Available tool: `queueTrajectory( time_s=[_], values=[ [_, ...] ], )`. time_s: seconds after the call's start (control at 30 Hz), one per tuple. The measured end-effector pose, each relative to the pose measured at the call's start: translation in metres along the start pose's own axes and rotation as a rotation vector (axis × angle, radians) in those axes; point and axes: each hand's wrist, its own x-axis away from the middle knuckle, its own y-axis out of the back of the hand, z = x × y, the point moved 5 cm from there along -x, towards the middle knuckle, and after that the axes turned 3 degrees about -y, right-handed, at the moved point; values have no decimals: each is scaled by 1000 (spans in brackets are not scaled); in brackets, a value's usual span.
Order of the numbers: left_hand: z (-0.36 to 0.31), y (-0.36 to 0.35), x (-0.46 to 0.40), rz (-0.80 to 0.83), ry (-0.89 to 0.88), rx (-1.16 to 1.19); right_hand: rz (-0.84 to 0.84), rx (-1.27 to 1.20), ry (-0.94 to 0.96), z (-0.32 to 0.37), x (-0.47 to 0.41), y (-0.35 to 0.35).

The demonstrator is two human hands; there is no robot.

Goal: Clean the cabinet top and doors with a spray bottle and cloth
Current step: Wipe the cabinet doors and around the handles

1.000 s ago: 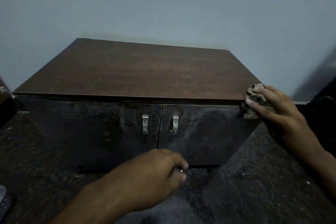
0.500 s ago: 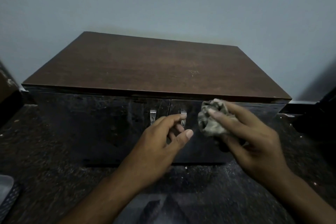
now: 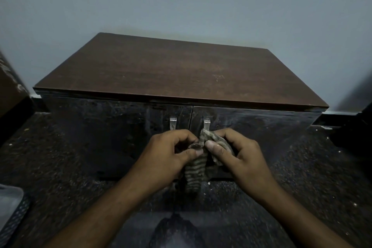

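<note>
Here, both the left hand (image 3: 171,154) and right hand (image 3: 238,153) pinch the cloth (image 3: 198,169) before the cabinet (image 3: 120,127) doors. It looks soft, floppy, maybe damp; hold its bunched top.

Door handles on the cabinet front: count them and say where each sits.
2. The left handle is on the left door beside the centre seam; the right handle is on the right door, just above the cloth, its lower end hidden.

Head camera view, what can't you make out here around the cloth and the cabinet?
- Spray bottle: not in the head view.
- Right door handle: lower part hidden by the cloth.
- Grip on the cloth: left hand and right hand cover its upper part.
- Object at the left edge: cut off, unidentifiable.
</note>
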Motion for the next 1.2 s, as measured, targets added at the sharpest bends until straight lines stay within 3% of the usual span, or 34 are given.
queueTrajectory(
  time_s=[0.23, 0.53, 0.7, 0.83, 0.97, 1.2],
  values=[
    [4, 10, 5, -24, 112, -74, 102, 8, -125, -10, -6, -5],
    [5, 28, 9, -109, 194, -93, 55, -321, -246, -7, -4, -15],
    [5, 38, 12, -200, 189, -151, 220, -216, -293, -10, -8, -25],
    [11, 40, 14, -96, 231, -216, 245, -330, -316, -4, -12, -25],
    [11, 37, 14, -27, 218, -193, 236, -535, -302, 0, -14, -39],
    [8, 39, 11, -98, 139, -31, 35, -232, -61, 24, -32, -36]
  ],
)
